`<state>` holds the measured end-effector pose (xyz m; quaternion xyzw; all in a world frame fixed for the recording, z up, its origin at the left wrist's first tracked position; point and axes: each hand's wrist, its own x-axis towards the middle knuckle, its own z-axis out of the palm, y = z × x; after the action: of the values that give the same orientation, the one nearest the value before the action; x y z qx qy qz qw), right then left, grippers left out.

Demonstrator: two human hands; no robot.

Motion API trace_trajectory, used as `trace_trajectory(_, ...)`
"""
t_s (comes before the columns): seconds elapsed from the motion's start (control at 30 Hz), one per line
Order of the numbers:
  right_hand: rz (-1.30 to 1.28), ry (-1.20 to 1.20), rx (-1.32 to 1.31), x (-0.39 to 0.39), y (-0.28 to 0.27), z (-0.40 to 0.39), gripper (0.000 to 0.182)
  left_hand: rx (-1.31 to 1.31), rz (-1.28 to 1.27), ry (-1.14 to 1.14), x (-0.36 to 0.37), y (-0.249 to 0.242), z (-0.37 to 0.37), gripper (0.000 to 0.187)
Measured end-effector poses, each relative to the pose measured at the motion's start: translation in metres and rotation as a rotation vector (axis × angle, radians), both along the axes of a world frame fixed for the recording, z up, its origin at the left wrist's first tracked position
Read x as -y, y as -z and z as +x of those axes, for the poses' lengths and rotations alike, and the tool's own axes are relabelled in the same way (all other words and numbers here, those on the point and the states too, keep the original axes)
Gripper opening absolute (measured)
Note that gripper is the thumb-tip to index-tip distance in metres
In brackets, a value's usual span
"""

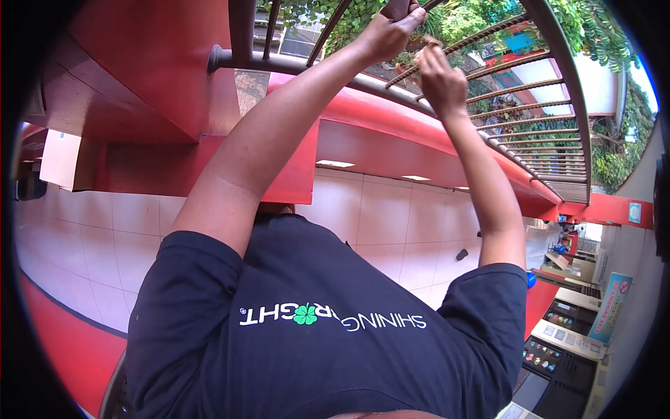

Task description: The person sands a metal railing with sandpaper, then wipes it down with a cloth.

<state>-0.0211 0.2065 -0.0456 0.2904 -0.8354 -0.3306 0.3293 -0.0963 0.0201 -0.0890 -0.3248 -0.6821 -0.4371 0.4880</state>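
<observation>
Both arms reach up to the top of the head view, in front of a metal railing (296, 65). My left hand (394, 33) is closed on a dark, flat object (396, 8), cut off by the top edge of the frame. Just right of it and a little lower, my right hand (443, 82) has its fingers closed together around a small brownish thing (431, 43). That thing is blurred and too small to name. The two hands are close together but apart.
Under the railing runs a red ledge (391, 105). Green plants (453, 21) grow beyond the bars. A cardboard box (61, 159) is at the left, above the tiled floor (391, 209). A dark object (462, 255) lies on the tiles. A banner (611, 307) hangs at the right.
</observation>
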Motion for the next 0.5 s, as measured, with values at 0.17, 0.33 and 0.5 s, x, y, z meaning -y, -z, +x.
trace_trajectory(0.17,-0.026,0.108,0.047,0.008,0.057,0.018,0.029,0.621,0.527,0.578,-0.001,-0.031,0.035,0.025)
trace_trajectory(0.33,0.117,0.067,0.066,0.012,0.103,0.019,0.038,0.104,0.12,0.172,-0.002,-0.008,0.006,0.029)
trace_trajectory(0.5,0.207,-0.049,0.042,-0.009,0.005,0.011,0.037,0.234,0.362,0.27,-0.01,-0.026,0.024,0.015)
